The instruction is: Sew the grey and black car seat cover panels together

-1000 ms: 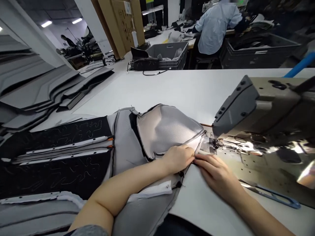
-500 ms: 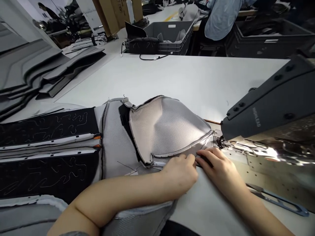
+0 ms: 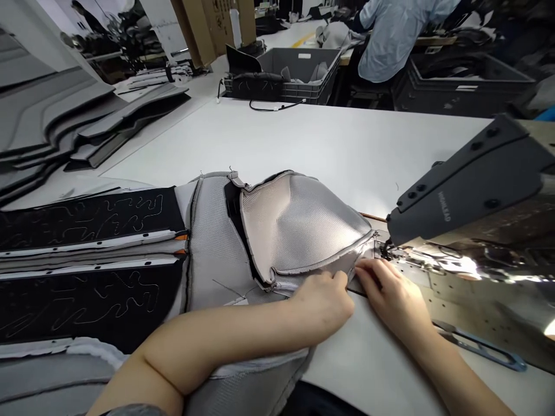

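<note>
A grey mesh-backed fabric cover piece [image 3: 299, 225] lies bulged up on the white table [image 3: 303, 144]. Its seam edge runs toward the needle of the sewing machine [image 3: 468, 190] on the right. My left hand [image 3: 323, 303] rests on the lower seam edge, fingers curled and pinching the fabric. My right hand [image 3: 388, 292] presses the same edge flat just in front of the needle area, fingers together on the cloth. To the left the piece joins black quilted panels [image 3: 87, 254] with white strips.
Blue-handled thread snips [image 3: 481, 346] lie on the machine bed at right. Stacks of grey cut panels [image 3: 65, 127] fill the left side. A grey crate [image 3: 295, 75] stands at the table's far edge. A person in a light blue shirt [image 3: 390, 34] sits beyond.
The view has dropped and shifted, so the machine head looks closer. Both hands have slid slightly along the seam toward the needle and still hold the fabric edge.
</note>
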{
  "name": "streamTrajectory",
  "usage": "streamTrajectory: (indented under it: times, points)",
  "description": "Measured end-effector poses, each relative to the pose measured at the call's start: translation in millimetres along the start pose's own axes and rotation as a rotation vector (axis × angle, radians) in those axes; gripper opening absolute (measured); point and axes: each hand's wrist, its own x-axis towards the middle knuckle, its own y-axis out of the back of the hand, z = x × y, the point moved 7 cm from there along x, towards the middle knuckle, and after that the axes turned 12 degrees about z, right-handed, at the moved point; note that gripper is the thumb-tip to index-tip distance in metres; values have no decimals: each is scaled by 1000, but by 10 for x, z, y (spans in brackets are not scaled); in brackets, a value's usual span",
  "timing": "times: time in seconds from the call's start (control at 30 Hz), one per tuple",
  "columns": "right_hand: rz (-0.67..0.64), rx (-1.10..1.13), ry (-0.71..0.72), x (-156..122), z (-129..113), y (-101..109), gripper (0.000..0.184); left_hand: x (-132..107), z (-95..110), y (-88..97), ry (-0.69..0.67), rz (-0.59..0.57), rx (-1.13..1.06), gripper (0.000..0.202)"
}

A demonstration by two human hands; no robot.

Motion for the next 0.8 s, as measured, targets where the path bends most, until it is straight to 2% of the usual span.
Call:
streamTrajectory:
  times: [0.13,0.27,0.37,0.43,0.53,0.63,0.73,0.8]
  points:
    - [-56,79,48,7,-83,-58,27,9,-3,-11,-1,17,-11,20]
    - [-54,-7,69,32,-36,-79,31,5,11,9,3,-18,-21,20]
    - [22,-97,-33,29,138,20,26,-22,10,29,-6,-6,-31,18]
    - [78,-50,-56,2,169,112,21,-24,-61,35,6,50,-39,16]
    - [48,203,139,-75,-131,173,11,87,-274,55,-7,178,-126,20]
    - [-60,419,451,-221,-675,182,25,372,-625,188,52,288,-179,23]
    - [-189,448,716,-404,-1071,127,34,621,-968,558,163,356,-124,38]
    - [-210,405,747,-450,-1090,77,37,579,-1074,914,158,382,-104,46]
